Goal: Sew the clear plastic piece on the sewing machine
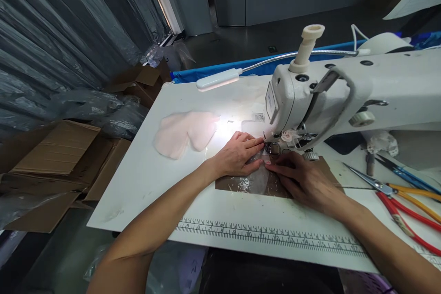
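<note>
At the front of the white table (138,179), just below the head of the sewing machine (344,96), press the clear plastic piece (257,183) flat against the brown patch (229,184) on which it lies, its far edge right up by the presser foot (275,148). Hold the left hand (237,154) as shown: open, palm down, fingers straight and close together, gripping nothing, only bearing down on the left part of the plastic with fingertips pointing at the foot. Match it with the right hand (306,179), likewise open and flat, closed around nothing, forefinger stretched along the right side of the piece toward the needle area. Judging from this layout, guide with light, even pressure from both palms rather than pulling, so that the slippery film neither creeps nor puckers. Stop fingertips short of the foot; the left ones sit very near it already. Feed straight, steering with small turns of both wrists together. Use the bright pool from the gooseneck lamp (217,79) to watch the edge, though glare on the film may hide it. Leave the pale pink pieces (184,133) well off to the left, and the scissors (375,184) and red-handled tools (406,220) off to the right, out of the wrists' way.
</note>
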Demonstrator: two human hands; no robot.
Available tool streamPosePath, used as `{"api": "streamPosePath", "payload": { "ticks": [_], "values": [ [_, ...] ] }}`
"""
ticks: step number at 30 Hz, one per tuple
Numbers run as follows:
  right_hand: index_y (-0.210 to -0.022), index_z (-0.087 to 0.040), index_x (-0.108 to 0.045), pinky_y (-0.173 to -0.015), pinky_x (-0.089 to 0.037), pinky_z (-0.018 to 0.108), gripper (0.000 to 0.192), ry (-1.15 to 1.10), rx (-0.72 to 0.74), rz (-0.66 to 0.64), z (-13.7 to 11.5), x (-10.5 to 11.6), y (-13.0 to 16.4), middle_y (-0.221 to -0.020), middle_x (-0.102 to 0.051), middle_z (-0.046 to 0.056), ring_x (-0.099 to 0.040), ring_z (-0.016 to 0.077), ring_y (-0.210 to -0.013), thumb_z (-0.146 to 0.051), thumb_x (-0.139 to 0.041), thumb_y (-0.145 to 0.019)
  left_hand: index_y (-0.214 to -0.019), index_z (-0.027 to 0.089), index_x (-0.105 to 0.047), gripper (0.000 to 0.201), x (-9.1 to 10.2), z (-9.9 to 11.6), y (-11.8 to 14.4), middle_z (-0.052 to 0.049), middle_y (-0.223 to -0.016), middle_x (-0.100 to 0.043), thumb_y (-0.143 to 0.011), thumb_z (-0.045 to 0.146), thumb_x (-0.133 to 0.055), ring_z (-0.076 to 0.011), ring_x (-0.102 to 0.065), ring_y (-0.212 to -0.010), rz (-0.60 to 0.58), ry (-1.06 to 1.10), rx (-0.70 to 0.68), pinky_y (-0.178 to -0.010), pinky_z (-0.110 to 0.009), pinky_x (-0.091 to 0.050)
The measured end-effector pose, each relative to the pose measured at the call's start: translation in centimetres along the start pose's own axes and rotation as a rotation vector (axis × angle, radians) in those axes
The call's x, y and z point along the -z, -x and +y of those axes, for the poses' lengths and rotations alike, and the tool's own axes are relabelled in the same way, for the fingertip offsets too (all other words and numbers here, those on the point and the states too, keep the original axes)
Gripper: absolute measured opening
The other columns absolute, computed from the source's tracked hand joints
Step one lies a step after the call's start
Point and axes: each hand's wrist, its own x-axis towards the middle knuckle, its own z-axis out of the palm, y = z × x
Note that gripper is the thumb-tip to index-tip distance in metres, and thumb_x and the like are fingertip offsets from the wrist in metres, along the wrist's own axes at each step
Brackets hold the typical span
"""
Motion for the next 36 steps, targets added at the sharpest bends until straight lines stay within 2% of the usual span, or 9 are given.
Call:
{"api": "streamPosePath", "payload": {
  "ticks": [8,14,25,28,31,34,36],
  "values": [
    [-0.12,-0.027,-0.067,-0.081,-0.055,0.041,0.034,-0.009,-0.033,0.0,0.0,-0.2,0.3,-0.107,-0.062,0.011,-0.061,0.0237,-0.097,-0.024,-0.046,-0.094,-0.124,0.014,-0.06,0.041,0.0,0.2,0.1,-0.012,-0.134,-0.058,-0.095,0.039,-0.044,-0.0273,-0.052,-0.108,0.012,-0.038,-0.014,-0.091,-0.046,-0.04],
    [-0.125,-0.029,-0.064,-0.084,-0.055,0.045,0.037,-0.01,-0.064,-0.025,0.2,-0.4,0.5,-0.109,-0.06,0.01,-0.061,0.0241,-0.1,-0.023,-0.047,-0.093,-0.123,0.012,-0.06,0.042,0.0,0.7,0.1,-0.013,-0.135,-0.057,-0.096,0.039,-0.042,-0.0267,-0.053,-0.106,0.024,-0.103,-0.015,-0.089,-0.044,-0.04],
    [-0.121,-0.031,-0.066,-0.089,-0.054,0.045,0.034,-0.057,-0.11,-0.067,0.5,-0.4,0.5,-0.109,-0.06,0.009,-0.061,0.0237,-0.103,-0.025,-0.047,-0.093,-0.119,0.011,-0.06,0.041,-0.2,1.0,0.3,-0.015,-0.126,-0.058,-0.096,0.04,-0.043,-0.0268,-0.053,-0.104,0.055,-0.132,-0.008,-0.085,-0.043,-0.041],
    [-0.121,-0.03,-0.066,-0.088,-0.055,0.045,0.034,-0.048,-0.099,-0.063,0.6,-0.4,0.6,-0.109,-0.06,0.009,-0.061,0.0239,-0.103,-0.025,-0.047,-0.093,-0.119,0.012,-0.059,0.041,-0.3,1.1,0.4,-0.015,-0.125,-0.058,-0.095,0.043,-0.045,-0.0264,-0.054,-0.103,0.107,-0.131,0.018,-0.085,-0.043,-0.042],
    [-0.121,-0.03,-0.066,-0.088,-0.055,0.045,0.034,-0.031,-0.088,-0.049,0.7,-0.5,0.6,-0.108,-0.061,0.009,-0.061,0.0241,-0.102,-0.026,-0.049,-0.093,-0.106,0.014,-0.064,0.03,-0.6,1.1,0.3,-0.012,-0.113,-0.064,-0.096,0.036,-0.047,-0.0215,-0.058,-0.094,0.163,-0.092,-0.034,-0.082,-0.039,-0.044],
    [-0.121,-0.03,-0.066,-0.088,-0.055,0.045,0.033,-0.024,-0.085,-0.048,0.7,-0.6,0.6,-0.108,-0.061,0.009,-0.061,0.0237,-0.1,-0.026,-0.049,-0.093,-0.09,0.017,-0.067,0.021,-0.9,1.1,0.2,-0.007,-0.1,-0.069,-0.095,0.023,-0.047,-0.0163,-0.06,-0.083,0.163,-0.04,-0.129,-0.077,-0.034,-0.045],
    [-0.121,-0.03,-0.066,-0.087,-0.055,0.045,0.033,-0.023,-0.089,-0.041,0.6,-0.6,0.6,-0.108,-0.061,0.009,-0.061,0.0236,-0.099,-0.027,-0.049,-0.093,-0.089,0.019,-0.069,0.02,-0.8,1.0,0.4,-0.007,-0.099,-0.07,-0.093,0.023,-0.05,-0.0162,-0.06,-0.08,0.16,-0.017,-0.147,-0.074,-0.034,-0.045]
  ]
}}
